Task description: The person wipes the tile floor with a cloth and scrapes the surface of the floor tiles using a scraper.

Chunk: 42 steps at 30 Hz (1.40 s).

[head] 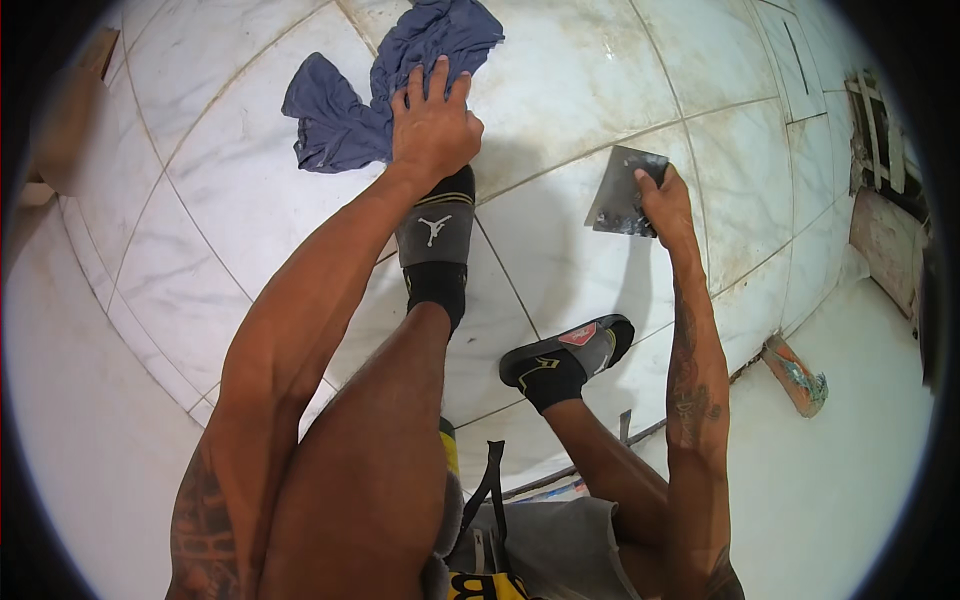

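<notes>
My left hand (pixel 435 124) lies palm down on a crumpled blue-grey cloth (pixel 341 124), its fingers slightly apart. The cloth is spread on the marbled white floor tiles (pixel 570 90) and reaches past the fingertips. In my right hand (pixel 667 202) is a thin, dark rectangular plate (pixel 619 195) with whitish smears. The thumb rests on its upper face, and the other fingers are mostly hidden behind it. The plate appears to be held above the tiles, over a shadow.
My feet, in black socks and slide sandals (pixel 435 232) (pixel 592 345), stand on the tiles. A reddish block (pixel 795 375) sits by the right edge. Worn wooden pieces (pixel 874 135) are at the far right, and a blurred brown object (pixel 71 127) is at the left.
</notes>
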Available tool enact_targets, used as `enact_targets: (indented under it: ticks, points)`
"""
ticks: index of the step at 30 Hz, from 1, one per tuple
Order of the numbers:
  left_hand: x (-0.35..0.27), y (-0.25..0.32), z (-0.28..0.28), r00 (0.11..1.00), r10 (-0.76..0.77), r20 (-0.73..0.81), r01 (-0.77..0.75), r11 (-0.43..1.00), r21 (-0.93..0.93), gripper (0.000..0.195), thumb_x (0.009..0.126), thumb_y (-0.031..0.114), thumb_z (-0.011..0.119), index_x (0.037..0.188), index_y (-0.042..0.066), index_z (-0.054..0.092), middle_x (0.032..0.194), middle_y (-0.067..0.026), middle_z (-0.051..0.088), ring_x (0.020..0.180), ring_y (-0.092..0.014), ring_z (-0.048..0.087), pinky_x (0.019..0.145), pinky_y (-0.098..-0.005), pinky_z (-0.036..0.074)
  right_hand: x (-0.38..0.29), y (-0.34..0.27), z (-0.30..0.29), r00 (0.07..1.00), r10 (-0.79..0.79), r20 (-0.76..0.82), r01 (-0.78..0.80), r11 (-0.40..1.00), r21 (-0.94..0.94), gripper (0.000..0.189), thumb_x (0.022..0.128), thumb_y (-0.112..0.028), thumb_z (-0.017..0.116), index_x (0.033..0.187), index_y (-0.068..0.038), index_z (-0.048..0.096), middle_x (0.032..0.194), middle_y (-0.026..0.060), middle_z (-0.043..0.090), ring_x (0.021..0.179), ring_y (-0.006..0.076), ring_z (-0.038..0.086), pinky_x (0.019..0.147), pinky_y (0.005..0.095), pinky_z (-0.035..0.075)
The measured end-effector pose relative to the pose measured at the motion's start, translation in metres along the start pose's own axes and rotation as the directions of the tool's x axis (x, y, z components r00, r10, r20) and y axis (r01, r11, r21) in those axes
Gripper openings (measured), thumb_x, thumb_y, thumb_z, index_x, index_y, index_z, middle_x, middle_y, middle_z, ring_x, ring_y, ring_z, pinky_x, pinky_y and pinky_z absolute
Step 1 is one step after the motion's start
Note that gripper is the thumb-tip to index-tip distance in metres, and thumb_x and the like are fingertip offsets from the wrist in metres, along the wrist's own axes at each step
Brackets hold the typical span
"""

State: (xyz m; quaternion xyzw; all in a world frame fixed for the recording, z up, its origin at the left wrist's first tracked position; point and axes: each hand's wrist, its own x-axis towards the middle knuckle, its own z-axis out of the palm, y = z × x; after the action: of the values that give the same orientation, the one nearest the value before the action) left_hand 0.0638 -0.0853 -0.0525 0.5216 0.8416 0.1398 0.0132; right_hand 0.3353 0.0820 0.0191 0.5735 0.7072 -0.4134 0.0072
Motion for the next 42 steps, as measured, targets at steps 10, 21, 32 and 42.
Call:
enact_targets:
  ticks: [10, 21, 32, 42]
  points:
    - [0.002, 0.004, -0.001, 1.0, -0.004, 0.015, 0.004, 1.0, -0.022, 0.053, 0.082, 0.027, 0.054, 0.132, 0.011, 0.051, 0.145, -0.0189, 0.039, 0.13, -0.044, 0.035, 0.104, -0.0563, 0.028, -0.014, 0.012, 0.017, 0.997, -0.07, 0.037, 0.068, 0.997, 0.032, 0.031, 0.089, -0.02, 0.059, 0.105, 0.007, 0.057, 0.094, 0.0199, 0.066, 0.087, 0.0285, 0.063, 0.079, 0.0359, 0.048]
    - [0.001, 0.001, 0.0, 1.0, -0.011, 0.022, 0.012, 1.0, -0.018, 0.051, 0.082, 0.026, 0.054, 0.131, 0.01, 0.052, 0.145, -0.0199, 0.039, 0.13, -0.045, 0.035, 0.104, -0.0563, 0.028, -0.011, 0.007, 0.018, 0.978, -0.194, 0.071, 0.204, 0.96, -0.191, 0.027, 0.09, -0.018, 0.058, 0.104, 0.005, 0.058, 0.09, 0.0141, 0.067, 0.08, 0.0189, 0.063, 0.072, 0.0321, 0.05]
    - [0.002, 0.001, -0.002, 1.0, 0.008, 0.005, -0.008, 1.0, -0.002, 0.052, 0.082, 0.026, 0.054, 0.131, 0.011, 0.052, 0.144, -0.0198, 0.04, 0.129, -0.045, 0.037, 0.103, -0.056, 0.029, -0.017, 0.001, 0.025, 0.998, -0.059, 0.034, 0.061, 0.996, -0.059, 0.034, 0.089, -0.022, 0.058, 0.105, 0.007, 0.056, 0.097, 0.0282, 0.064, 0.094, 0.0395, 0.063, 0.083, 0.0406, 0.047]
    - [0.001, 0.003, -0.002, 1.0, 0.004, 0.012, -0.003, 1.0, -0.003, 0.052, 0.082, 0.027, 0.054, 0.132, 0.011, 0.051, 0.145, -0.0194, 0.039, 0.129, -0.044, 0.037, 0.103, -0.0562, 0.029, -0.008, 0.016, 0.019, 0.983, -0.172, 0.07, 0.184, 0.953, -0.241, 0.033, 0.09, -0.022, 0.059, 0.107, 0.007, 0.057, 0.089, 0.0146, 0.066, 0.078, 0.0202, 0.062, 0.07, 0.0324, 0.05]
